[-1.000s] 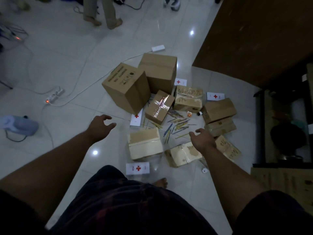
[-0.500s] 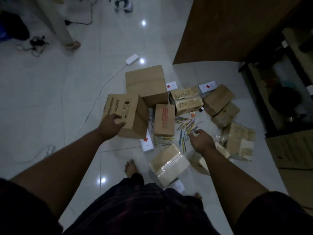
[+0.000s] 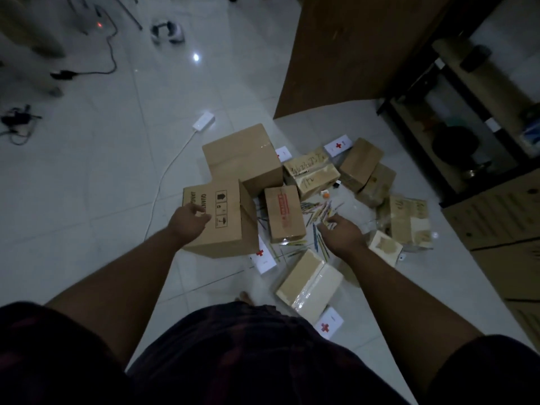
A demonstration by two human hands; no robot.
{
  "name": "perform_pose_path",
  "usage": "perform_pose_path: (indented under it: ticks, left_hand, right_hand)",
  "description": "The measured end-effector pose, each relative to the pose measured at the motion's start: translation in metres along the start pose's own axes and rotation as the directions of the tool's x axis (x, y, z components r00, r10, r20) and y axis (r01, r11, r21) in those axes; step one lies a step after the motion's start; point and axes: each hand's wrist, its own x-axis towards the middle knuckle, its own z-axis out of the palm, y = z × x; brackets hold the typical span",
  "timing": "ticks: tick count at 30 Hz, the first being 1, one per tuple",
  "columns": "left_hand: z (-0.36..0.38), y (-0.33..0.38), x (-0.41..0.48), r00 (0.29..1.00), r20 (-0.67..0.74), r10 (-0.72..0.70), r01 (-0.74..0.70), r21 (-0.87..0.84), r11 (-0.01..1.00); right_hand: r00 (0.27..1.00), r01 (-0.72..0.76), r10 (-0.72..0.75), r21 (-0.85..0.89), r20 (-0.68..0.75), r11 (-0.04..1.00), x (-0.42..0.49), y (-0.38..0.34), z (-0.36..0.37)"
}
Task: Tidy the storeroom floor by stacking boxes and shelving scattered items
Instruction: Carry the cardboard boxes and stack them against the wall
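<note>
Several cardboard boxes lie scattered on the white tile floor. My left hand (image 3: 188, 222) rests on top of the printed brown box (image 3: 225, 229), fingers loosely curled against its top face. Behind that box stands a larger plain box (image 3: 245, 159). A small box with red tape (image 3: 285, 213) lies to the right of it. My right hand (image 3: 340, 232) hovers over the scattered coloured sticks (image 3: 320, 210), fingers relaxed, holding nothing. A taped box (image 3: 308, 283) lies near my foot. White cards with a red cross (image 3: 328, 323) are strewn among the boxes.
More small boxes (image 3: 361, 165) lie to the right of the pile. A brown wooden cabinet (image 3: 350, 54) and a dark shelf unit (image 3: 467, 127) stand at the right, with stacked cartons (image 3: 502, 214) beside them. A white adapter with cable (image 3: 203, 121) lies behind. A person's legs (image 3: 29, 39) are at the far left.
I have stepped closer to the pile. My left hand moved from open air onto the printed box. My right hand shifted forward over the coloured sticks.
</note>
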Motion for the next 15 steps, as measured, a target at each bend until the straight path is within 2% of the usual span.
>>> perform_pose_path:
  ticks: [4,8,15]
  left_hand:
    - [-0.014,-0.010,-0.014,0.996,-0.018,0.088,-0.086,0.057,0.995]
    - [-0.040,-0.041,-0.031,0.993,0.005,0.120,-0.118,0.190,0.975]
    - [-0.091,-0.094,-0.019,0.987,0.038,0.154,-0.158,0.271,0.949]
  right_hand:
    - [0.998,-0.069,0.070,0.142,-0.002,0.987,-0.022,0.001,0.026]
    - [0.991,-0.130,0.130,0.320,0.021,0.938,-0.049,-0.005,0.064]
    - [0.980,-0.200,0.191,0.411,0.063,0.890,-0.091,-0.045,0.123]
